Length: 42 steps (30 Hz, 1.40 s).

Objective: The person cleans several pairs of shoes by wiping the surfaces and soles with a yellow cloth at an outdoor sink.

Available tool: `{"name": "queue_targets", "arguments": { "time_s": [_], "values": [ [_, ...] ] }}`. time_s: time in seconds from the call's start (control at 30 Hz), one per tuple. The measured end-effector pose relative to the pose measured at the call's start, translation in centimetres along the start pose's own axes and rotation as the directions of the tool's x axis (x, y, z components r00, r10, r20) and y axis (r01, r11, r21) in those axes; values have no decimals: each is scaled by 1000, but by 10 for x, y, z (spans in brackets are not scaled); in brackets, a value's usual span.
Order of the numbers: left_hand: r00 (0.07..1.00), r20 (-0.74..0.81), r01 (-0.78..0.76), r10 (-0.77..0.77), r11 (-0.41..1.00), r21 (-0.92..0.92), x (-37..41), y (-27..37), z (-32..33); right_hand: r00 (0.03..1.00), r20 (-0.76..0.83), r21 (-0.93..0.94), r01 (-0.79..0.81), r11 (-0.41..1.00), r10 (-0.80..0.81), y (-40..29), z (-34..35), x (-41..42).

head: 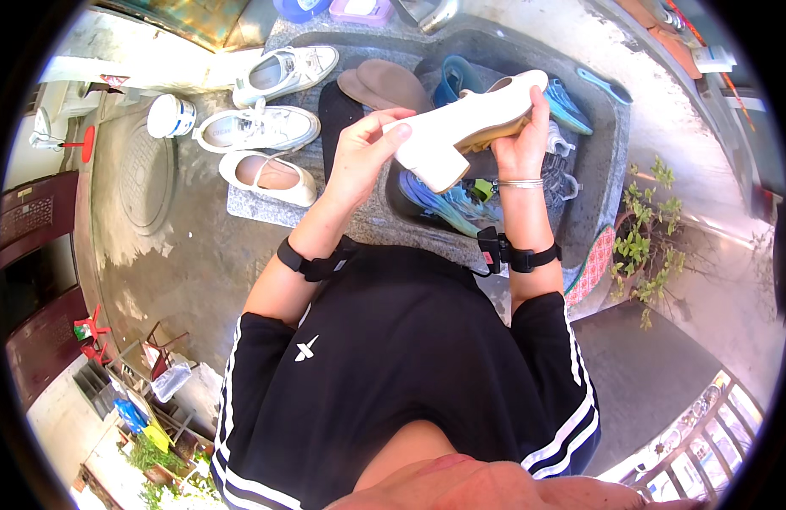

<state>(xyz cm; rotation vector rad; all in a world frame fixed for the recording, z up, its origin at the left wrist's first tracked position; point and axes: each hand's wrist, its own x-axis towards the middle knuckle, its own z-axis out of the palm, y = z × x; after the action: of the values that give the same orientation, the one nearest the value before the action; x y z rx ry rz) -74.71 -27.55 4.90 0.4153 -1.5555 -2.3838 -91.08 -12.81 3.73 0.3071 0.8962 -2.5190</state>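
A white low-heeled shoe (pixel 453 124) is held up over the stone sink (pixel 613 153), its toe towards the upper right. My left hand (pixel 371 146) pinches it near the heel end between thumb and fingers. Around its toe end, my right hand (pixel 523 140) grips the sole side. Left of the sink lie a pair of white lace-up sneakers (pixel 259 129) and a matching white strap shoe (pixel 269 178). Brown insoles (pixel 383 86) rest on the ledge beside my left hand. Blue patterned shoes (pixel 441 201) and other footwear lie in the basin, partly hidden by the held shoe.
A blue-handled brush (pixel 604 86) lies on the sink's right rim. At the back stand a pink soap box (pixel 361 11) and a blue basin (pixel 300 7). A white bucket (pixel 171 116) is at the left, a leafy plant (pixel 645 236) at the right.
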Motion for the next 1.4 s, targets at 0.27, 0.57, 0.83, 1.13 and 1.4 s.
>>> {"name": "queue_targets", "arguments": {
  "time_s": [0.27,0.57,0.83,1.13,1.4],
  "values": [
    [961,228,178,-157,982,-71,-3,-4,13,998,6,-119,-60,991,61,15,-11,14],
    [1000,22,11,-12,999,46,5,-23,9,836,526,-692,527,494,-155,30,1,-52],
    [997,78,-27,-18,841,541,1,-30,18,857,496,-790,511,338,-137,51,18,-2],
    [986,-96,-56,136,812,581,11,-27,11,659,742,-661,750,30,-121,68,19,-53],
    [986,22,-133,166,694,708,8,-26,16,908,407,-849,417,325,-100,58,6,5]
  ]
}}
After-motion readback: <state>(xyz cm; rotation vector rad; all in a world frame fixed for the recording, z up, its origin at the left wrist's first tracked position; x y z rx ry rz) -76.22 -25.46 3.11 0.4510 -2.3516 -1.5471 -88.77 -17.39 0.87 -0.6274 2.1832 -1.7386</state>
